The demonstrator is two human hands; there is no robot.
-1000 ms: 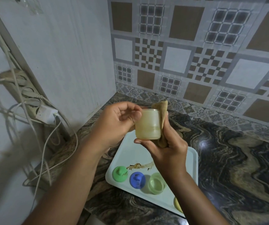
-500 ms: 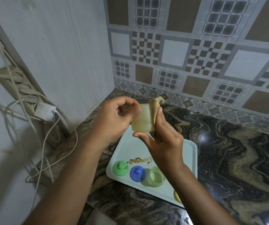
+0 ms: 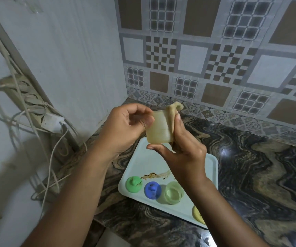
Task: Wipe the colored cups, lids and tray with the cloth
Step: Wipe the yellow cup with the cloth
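Yellowish cup (image 3: 158, 130) is held above the tray (image 3: 209, 168) on the worktop (image 3: 259, 175): the left hand (image 3: 125, 129) pinches its left end, the right hand (image 3: 184, 154) grips the cloth (image 3: 173, 111) against its right side, thumb underneath. A green lid (image 3: 133, 184) and a blue lid (image 3: 152, 190) lie on the tray.
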